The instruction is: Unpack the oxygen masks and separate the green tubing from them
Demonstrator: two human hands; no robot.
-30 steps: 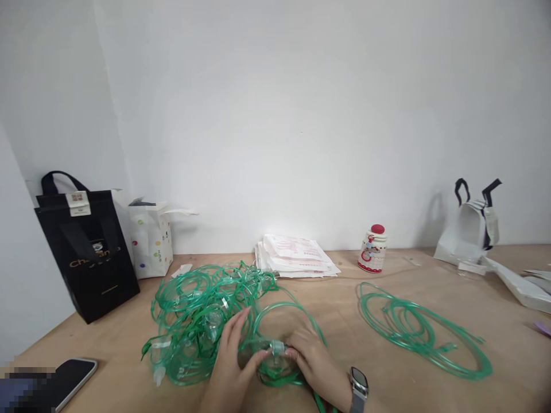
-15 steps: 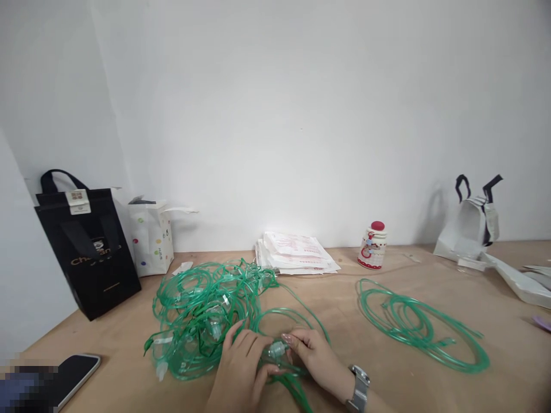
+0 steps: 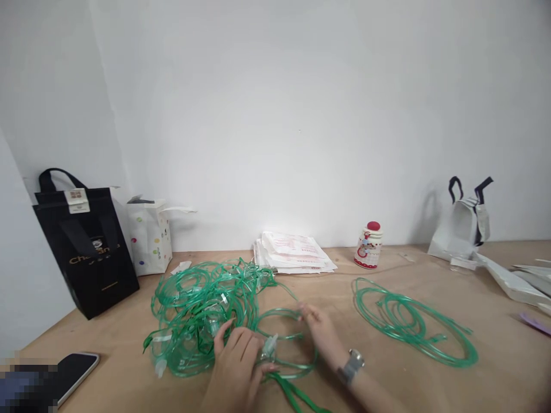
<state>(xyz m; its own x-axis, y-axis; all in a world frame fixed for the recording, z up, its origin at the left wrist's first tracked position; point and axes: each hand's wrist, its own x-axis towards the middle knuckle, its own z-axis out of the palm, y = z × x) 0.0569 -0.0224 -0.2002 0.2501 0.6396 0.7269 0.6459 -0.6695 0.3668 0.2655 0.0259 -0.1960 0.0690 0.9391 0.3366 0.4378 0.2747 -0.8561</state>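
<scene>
My left hand (image 3: 239, 362) is closed around a clear oxygen mask (image 3: 269, 347), whose pale connector points up and right. Green strap ends (image 3: 297, 392) trail from under that hand toward the front. My right hand (image 3: 318, 328), with a watch at the wrist, pinches a thin green tube (image 3: 289, 291) at its fingertips. The tube's loops pass around the mask. Just left and beyond, touching or close to my left hand, lies a tangled pile of green tubing and clear masks (image 3: 189, 321). How far the left fingers wrap under the mask is hidden.
Coiled green tubing (image 3: 415, 330) lies at the right. White packets (image 3: 295, 255) and a red-topped bottle (image 3: 369, 246) are by the wall. Bags, one black (image 3: 88, 252) and one white dotted (image 3: 150, 238), stand left. A phone (image 3: 77, 373) lies front left; another white bag (image 3: 456, 235) is right.
My right hand has left the mask's connector and moved up and right to the tube. My left hand stays on the mask, whose connector now shows more fully.
</scene>
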